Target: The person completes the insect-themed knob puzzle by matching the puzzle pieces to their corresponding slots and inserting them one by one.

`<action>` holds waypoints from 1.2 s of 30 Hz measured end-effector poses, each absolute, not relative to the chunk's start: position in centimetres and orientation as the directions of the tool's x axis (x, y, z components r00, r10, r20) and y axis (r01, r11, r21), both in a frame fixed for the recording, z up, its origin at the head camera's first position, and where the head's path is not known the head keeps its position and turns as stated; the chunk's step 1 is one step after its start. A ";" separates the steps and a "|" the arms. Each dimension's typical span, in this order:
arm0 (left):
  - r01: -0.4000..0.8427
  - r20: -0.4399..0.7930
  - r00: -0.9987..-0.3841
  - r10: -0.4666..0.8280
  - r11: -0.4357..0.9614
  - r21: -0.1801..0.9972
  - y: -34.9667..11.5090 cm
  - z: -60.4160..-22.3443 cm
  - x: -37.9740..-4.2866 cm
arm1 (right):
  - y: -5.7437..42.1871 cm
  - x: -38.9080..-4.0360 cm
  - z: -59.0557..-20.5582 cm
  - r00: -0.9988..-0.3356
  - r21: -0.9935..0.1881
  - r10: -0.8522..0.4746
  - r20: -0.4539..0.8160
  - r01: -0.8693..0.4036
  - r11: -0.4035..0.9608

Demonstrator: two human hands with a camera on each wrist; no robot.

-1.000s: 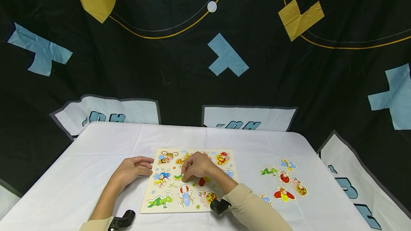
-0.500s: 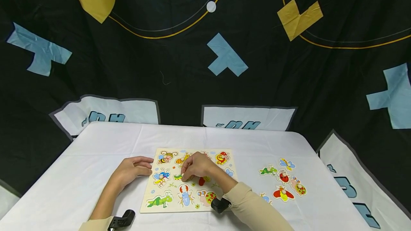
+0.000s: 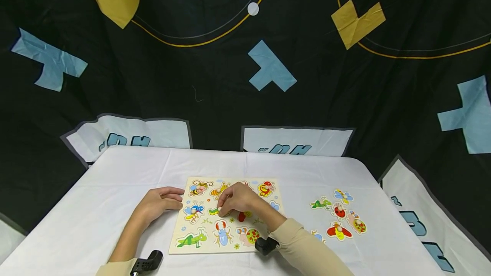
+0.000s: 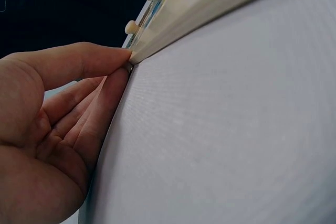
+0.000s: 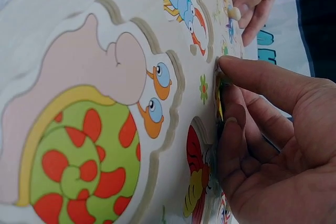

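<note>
Over the middle of the wooden puzzle board (image 3: 207, 221) my right hand (image 3: 238, 198) pinches a small green and yellow piece, a caterpillar puzzle piece (image 3: 213, 211), between thumb and fingertips. Most of that piece is hidden by the fingers in the right wrist view. My left hand (image 3: 159, 201) lies at the board's left side, and its thumb and fingertips touch the edge in the left wrist view. Knobbed insect pieces such as a mosquito piece (image 3: 193, 213) sit in the board. A snail recess (image 5: 84, 119) with a printed picture shows large in the right wrist view.
Several loose puzzle pieces lie to the right on the white table: a grasshopper (image 3: 321, 203), a ladybug (image 3: 339, 211), a blue-winged bee (image 3: 343, 196), a snail (image 3: 357, 223) and a red-winged insect (image 3: 339, 231). A blue piece (image 3: 317, 237) is partly hidden by the right sleeve.
</note>
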State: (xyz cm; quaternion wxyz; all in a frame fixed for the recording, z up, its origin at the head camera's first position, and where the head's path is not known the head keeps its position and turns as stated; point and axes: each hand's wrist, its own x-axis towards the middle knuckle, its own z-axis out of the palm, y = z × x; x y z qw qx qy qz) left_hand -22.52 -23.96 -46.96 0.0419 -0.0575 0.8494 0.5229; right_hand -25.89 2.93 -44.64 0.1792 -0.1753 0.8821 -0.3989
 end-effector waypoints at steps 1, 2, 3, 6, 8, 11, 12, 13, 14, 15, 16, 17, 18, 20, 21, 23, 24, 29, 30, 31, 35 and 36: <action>-0.140 -0.129 -0.990 -0.055 0.449 0.883 -23.9 -46.9 -22.5 | 3.0 -25.9 -44.6 -0.874 -0.770 -0.452 -0.179 -0.162 0.617; -0.144 -0.131 -0.990 -0.059 0.451 0.881 -23.9 -47.0 -22.6 | 3.0 -25.9 -44.7 -0.872 -0.775 -0.456 -0.180 -0.159 0.611; -0.147 -0.132 -0.989 -0.065 0.452 0.880 -23.9 -47.0 -22.6 | 3.1 -26.0 -44.7 -0.871 -0.777 -0.456 -0.182 -0.156 0.609; -0.147 -0.130 -0.989 -0.068 0.461 0.875 -23.9 -47.0 -22.6 | 3.3 -26.0 -44.7 -0.874 -0.774 -0.451 -0.182 -0.155 0.614; -0.151 -0.132 -0.988 -0.073 0.463 0.873 -23.9 -47.1 -22.7 | 3.5 -25.9 -44.7 -0.875 -0.777 -0.447 -0.184 -0.149 0.612; -0.150 -0.130 -0.989 -0.075 0.466 0.872 -23.9 -47.1 -22.7 | 3.7 -25.8 -44.6 -0.873 -0.789 -0.451 -0.187 -0.140 0.599; -0.150 -0.130 -0.989 -0.076 0.466 0.872 -23.9 -47.1 -22.7 | 3.8 -25.8 -44.6 -0.871 -0.794 -0.456 -0.184 -0.142 0.591; -0.151 -0.129 -0.989 -0.077 0.464 0.873 -23.9 -47.1 -22.8 | 3.9 -25.7 -44.6 -0.869 -0.802 -0.461 -0.181 -0.141 0.580; -0.150 -0.129 -0.989 -0.077 0.461 0.874 -23.8 -47.1 -22.8 | 4.1 -25.7 -44.6 -0.868 -0.808 -0.465 -0.176 -0.142 0.571; -0.151 -0.130 -0.989 -0.076 0.459 0.876 -23.8 -47.1 -22.8 | 4.2 -25.7 -44.6 -0.867 -0.815 -0.469 -0.170 -0.144 0.562; -0.149 -0.129 -0.989 -0.074 0.457 0.877 -23.8 -47.1 -22.8 | 4.4 -25.7 -44.5 -0.865 -0.821 -0.474 -0.163 -0.147 0.551; -0.148 -0.130 -0.989 -0.072 0.456 0.878 -23.8 -47.1 -22.8 | 4.5 -25.7 -44.5 -0.866 -0.824 -0.475 -0.158 -0.149 0.546; -0.148 -0.130 -0.989 -0.072 0.454 0.878 -23.8 -47.1 -22.8 | 4.7 -25.7 -44.5 -0.867 -0.826 -0.473 -0.156 -0.149 0.544; -0.148 -0.131 -0.989 -0.069 0.452 0.880 -23.8 -47.1 -22.8 | 5.2 -25.9 -44.5 -0.871 -0.830 -0.468 -0.151 -0.146 0.539; -0.147 -0.130 -0.989 -0.068 0.454 0.879 -23.8 -47.1 -22.7 | 5.4 -25.9 -44.4 -0.873 -0.831 -0.464 -0.150 -0.143 0.537; -0.148 -0.131 -0.989 -0.069 0.452 0.880 -23.8 -47.1 -22.7 | 5.9 -26.1 -44.3 -0.879 -0.829 -0.456 -0.142 -0.146 0.539; -0.149 -0.131 -0.989 -0.069 0.450 0.880 -23.8 -47.1 -22.7 | 6.2 -26.1 -44.3 -0.881 -0.827 -0.454 -0.136 -0.151 0.541; -0.149 -0.132 -0.989 -0.070 0.445 0.883 -23.9 -47.0 -22.6 | 7.7 -26.2 -43.8 -0.893 -0.805 -0.433 -0.120 -0.167 0.569; -0.150 -0.133 -0.989 -0.070 0.443 0.884 -23.9 -47.0 -22.7 | 8.0 -26.2 -43.7 -0.896 -0.798 -0.429 -0.119 -0.171 0.578; -0.150 -0.133 -0.989 -0.070 0.442 0.884 -23.9 -47.0 -22.7 | 8.3 -26.1 -43.6 -0.898 -0.793 -0.422 -0.121 -0.168 0.586; -0.148 -0.133 -0.989 -0.065 0.439 0.886 -23.9 -47.0 -22.7 | 9.5 -26.1 -43.5 -0.903 -0.785 -0.412 -0.121 -0.167 0.596; -0.147 -0.133 -0.989 -0.064 0.438 0.887 -23.9 -47.0 -22.7 | 9.8 -26.1 -43.5 -0.902 -0.790 -0.415 -0.115 -0.170 0.589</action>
